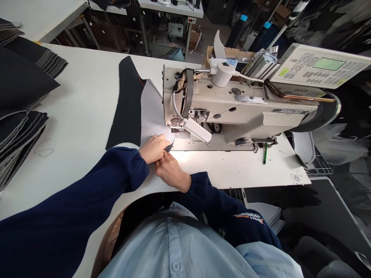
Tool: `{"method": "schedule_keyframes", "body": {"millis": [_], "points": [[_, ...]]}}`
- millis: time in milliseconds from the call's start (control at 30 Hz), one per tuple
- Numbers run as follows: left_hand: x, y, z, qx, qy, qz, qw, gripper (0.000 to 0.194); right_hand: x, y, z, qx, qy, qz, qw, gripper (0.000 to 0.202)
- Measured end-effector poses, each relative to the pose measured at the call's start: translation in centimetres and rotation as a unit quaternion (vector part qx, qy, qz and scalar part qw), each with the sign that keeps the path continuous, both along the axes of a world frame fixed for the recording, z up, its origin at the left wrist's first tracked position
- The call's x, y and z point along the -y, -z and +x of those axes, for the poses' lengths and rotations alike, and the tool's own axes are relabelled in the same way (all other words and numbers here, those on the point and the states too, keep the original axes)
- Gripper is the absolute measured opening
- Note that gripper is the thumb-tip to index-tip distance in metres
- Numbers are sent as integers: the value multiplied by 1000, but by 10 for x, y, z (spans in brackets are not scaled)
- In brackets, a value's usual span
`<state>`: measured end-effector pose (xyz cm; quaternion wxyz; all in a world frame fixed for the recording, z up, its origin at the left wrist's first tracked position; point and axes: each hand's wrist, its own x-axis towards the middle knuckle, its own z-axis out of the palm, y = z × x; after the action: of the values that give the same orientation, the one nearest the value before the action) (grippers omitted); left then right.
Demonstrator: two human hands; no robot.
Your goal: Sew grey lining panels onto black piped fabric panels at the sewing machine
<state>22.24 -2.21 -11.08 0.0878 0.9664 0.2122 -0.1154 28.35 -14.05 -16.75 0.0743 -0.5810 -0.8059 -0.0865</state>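
Observation:
My left hand [154, 148] rests on the near end of a grey fabric piece [152, 112], its fingers drawn together at the edge. Touching it from the near right, my right hand [171, 168] has its fingers closed on the dark corner of the material. The grey piece overlaps a black piece [125, 106] that lies flat to its left. A sewing machine [220, 98] stands right of the fabric, and the grey piece's right edge reaches its needle area. A white lamp [197, 129] hides part of that area.
Stacks of dark cut pieces [23, 73] lie at the left of the white table [84, 92]. A control panel [324, 65] sits above the machine. A green-handled tool [265, 153] is near the right end; a cardboard box [237, 54] stands behind.

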Motion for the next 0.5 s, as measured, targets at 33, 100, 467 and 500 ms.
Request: {"method": "schedule_keyframes", "body": {"millis": [33,100,467,500], "points": [[1,-1,1,-6,6,8,1000,32,1,1,-1,-5,-7,-2,1000,19],[4,-3,6,-14,9,23,1000,30,3,3,-3,-20,-17,-8,1000,17],[8,2,22,0,-68,1,998,32,1,18,19,-45,33,33,998,22],[8,3,23,3,-76,-4,997,33,0,19,21,-48,35,31,998,23]]}}
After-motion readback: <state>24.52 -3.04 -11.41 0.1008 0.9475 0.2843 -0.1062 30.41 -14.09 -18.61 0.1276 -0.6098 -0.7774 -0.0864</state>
